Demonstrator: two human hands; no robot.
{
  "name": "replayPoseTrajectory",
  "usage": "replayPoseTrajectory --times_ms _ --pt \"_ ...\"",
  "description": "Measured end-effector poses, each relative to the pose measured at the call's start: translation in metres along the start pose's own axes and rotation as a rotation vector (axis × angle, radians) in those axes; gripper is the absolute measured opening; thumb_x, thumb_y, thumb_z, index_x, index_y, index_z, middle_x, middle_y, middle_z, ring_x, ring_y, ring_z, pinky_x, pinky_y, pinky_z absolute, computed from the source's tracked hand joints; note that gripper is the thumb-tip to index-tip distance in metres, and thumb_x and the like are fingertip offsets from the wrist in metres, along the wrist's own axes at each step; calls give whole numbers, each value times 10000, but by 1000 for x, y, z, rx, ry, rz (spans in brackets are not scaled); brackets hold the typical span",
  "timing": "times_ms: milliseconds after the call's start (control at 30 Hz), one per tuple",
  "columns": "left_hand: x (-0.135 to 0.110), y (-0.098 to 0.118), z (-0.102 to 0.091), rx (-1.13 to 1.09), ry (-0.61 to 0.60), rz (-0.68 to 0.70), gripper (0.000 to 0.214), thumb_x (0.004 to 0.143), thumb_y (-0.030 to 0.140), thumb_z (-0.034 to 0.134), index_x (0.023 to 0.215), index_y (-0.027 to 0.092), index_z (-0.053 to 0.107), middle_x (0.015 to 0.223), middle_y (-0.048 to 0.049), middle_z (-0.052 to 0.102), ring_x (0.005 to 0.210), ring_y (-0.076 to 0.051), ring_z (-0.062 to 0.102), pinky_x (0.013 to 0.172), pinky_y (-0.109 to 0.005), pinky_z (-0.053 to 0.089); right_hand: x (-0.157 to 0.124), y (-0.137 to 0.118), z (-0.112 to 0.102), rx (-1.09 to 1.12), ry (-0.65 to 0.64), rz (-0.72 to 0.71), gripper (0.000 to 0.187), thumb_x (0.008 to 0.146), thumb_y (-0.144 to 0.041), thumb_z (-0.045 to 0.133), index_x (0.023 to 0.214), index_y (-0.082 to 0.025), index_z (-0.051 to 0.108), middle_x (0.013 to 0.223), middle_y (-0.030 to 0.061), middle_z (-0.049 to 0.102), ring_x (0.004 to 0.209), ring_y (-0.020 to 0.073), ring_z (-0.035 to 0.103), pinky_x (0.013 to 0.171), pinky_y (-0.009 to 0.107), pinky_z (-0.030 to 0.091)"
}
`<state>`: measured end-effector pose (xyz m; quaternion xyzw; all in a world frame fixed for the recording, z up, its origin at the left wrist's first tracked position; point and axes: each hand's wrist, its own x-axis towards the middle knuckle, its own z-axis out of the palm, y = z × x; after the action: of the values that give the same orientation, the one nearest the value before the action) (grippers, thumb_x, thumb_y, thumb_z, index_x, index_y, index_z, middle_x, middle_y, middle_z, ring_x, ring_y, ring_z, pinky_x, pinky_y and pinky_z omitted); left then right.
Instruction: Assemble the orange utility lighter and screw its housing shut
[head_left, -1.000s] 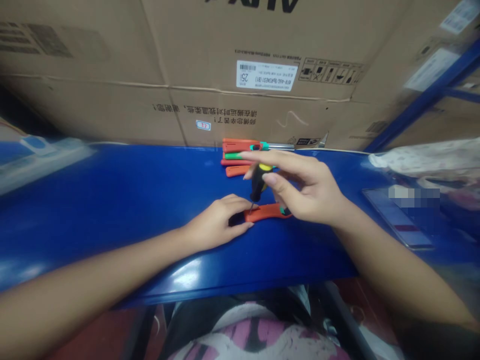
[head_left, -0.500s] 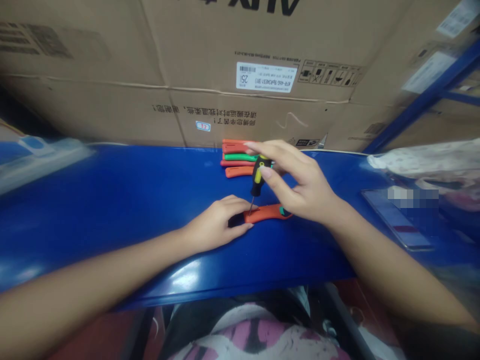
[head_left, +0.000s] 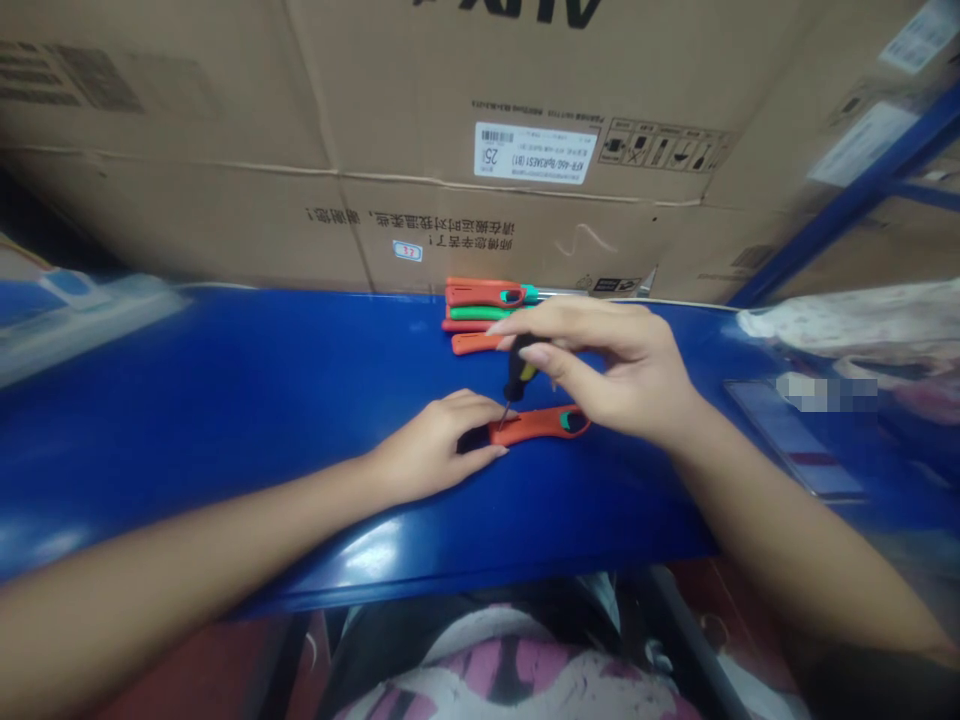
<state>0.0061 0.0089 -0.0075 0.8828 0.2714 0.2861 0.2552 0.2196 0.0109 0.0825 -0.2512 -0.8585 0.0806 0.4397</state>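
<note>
An orange-handled lighter (head_left: 534,426) with a teal and black trigger area lies flat on the blue table. My left hand (head_left: 439,445) grips its left end between thumb and fingers, steadying it against the tabletop. In my right hand (head_left: 611,365) is a small black and yellow screwdriver (head_left: 520,370), pinched by the handle between thumb and fingers. The screwdriver points down, slightly tilted, its tip at the left part of the orange handle. My right hand hides the lighter's far right end.
Several more lighters (head_left: 480,292), orange, red and green, lie in a row by a large cardboard box (head_left: 420,200). A phone (head_left: 795,440) and patterned cloth (head_left: 847,325) are at the right. A clear plastic bag (head_left: 97,320) lies at the left on the blue table (head_left: 247,400).
My right hand has dropped and shifted slightly right, and the screwdriver has turned, showing less yellow. More of the back row is uncovered. My left hand and the held lighter stay put.
</note>
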Motion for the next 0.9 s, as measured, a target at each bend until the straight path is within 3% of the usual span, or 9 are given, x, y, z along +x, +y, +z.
replayPoseTrajectory --times_ms 100,233,300,400,467,567,667,767,900 --pt "0 0 0 1 11 9 333 910 226 690 1238 176 672 1207 -97 724 1136 -241 650 1014 -429 526 0 2 2 -107 110 -84 189 940 -316 659 1055 -212 767 900 36 746 782 147 671 795 301 569" --pt "0 0 0 5 7 6 327 911 239 690 1233 185 677 1186 -97 732 1111 -241 662 998 -422 537 0 3 -1 -52 -55 -45 346 1028 -280 469 1312 -233 661 1202 78 702 1005 173 681 857 328 578" --pt "0 0 0 0 9 6 328 909 235 692 1233 187 678 1197 -98 729 1122 -244 658 1002 -425 535 -1 3 -3 15 -88 -5 334 1018 -293 495 1296 -234 671 1162 73 704 908 153 687 787 304 588" --pt "0 0 0 8 14 18 321 914 230 683 1231 182 672 1198 -101 726 1131 -247 659 1011 -435 527 -1 3 -3 -25 8 -22 243 934 -365 662 1121 -238 750 1003 45 722 766 139 663 725 295 581" --pt "0 0 0 20 14 19 310 918 237 680 1222 172 672 1180 -105 728 1119 -248 665 1004 -431 529 -2 2 -1 -78 37 -71 268 935 -372 661 1158 -247 738 1027 50 729 865 169 677 809 327 580" --pt "0 0 0 27 3 3 321 917 246 683 1229 168 671 1165 -105 730 1098 -246 669 979 -414 541 -1 -2 -1 -32 -77 -79 360 1023 -296 488 1348 -242 633 1163 68 723 1045 190 668 924 370 559" --pt "0 0 0 37 4 10 314 914 237 683 1221 171 674 1147 -103 732 1081 -248 676 972 -418 544 -1 -5 -1 15 -94 -33 311 1011 -305 525 1273 -238 678 1070 53 747 914 169 689 853 347 579" --pt "0 -1 0 38 11 31 299 920 236 671 1214 177 673 1158 -105 729 1097 -253 677 988 -436 536 -1 -6 1 -96 56 -52 232 934 -356 670 1114 -232 749 967 49 759 839 167 689 809 327 582" --pt "0 1 -1 29 2 8 332 913 224 682 1243 189 667 1172 -97 729 1108 -247 667 994 -425 534 -1 -8 0 -61 6 1 311 1014 -293 520 1264 -241 697 1099 56 757 960 177 708 860 346 587"
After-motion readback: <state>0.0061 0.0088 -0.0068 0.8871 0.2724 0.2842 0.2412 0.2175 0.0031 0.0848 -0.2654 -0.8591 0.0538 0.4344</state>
